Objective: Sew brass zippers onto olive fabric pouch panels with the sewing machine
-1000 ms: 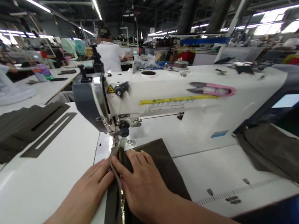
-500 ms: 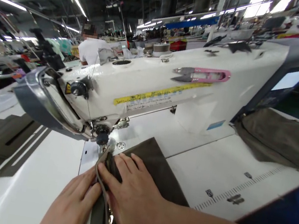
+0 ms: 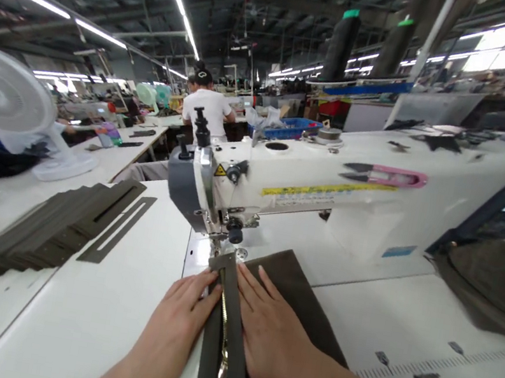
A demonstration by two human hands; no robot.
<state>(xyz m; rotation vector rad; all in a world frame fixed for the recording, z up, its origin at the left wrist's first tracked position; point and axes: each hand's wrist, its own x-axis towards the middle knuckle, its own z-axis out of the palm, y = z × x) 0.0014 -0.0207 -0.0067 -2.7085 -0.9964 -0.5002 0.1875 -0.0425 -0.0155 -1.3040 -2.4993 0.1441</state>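
A dark olive fabric strip (image 3: pixel 239 325) with a gold-toothed metal zipper (image 3: pixel 224 316) runs lengthwise toward me, its far end by the presser foot of the white sewing machine (image 3: pixel 302 181). The zipper's shiny pull lies near the bottom edge of view. My left hand (image 3: pixel 174 324) grips the strip's left edge, thumb and forefinger close together beside the zipper. Stretched flat, my right hand (image 3: pixel 275 341) presses along the strip's right side and the larger olive fabric piece (image 3: pixel 305 307) under it. Both hands' fingertips are just in front of the needle area.
A slotted olive piece (image 3: pixel 117 231) lies left, beside a row of overlapping olive pieces (image 3: pixel 47 226). Pink-handled thread snips (image 3: pixel 385 174) rest on the machine arm. More olive fabric (image 3: pixel 498 282) lies right. A white fan (image 3: pixel 7 90) and a person (image 3: pixel 208 107) are beyond.
The strip, earlier folded up on edge between my hands, now lies flatter with its zipper facing up. My right hand has moved off the fold to its right side. The view has shifted left.
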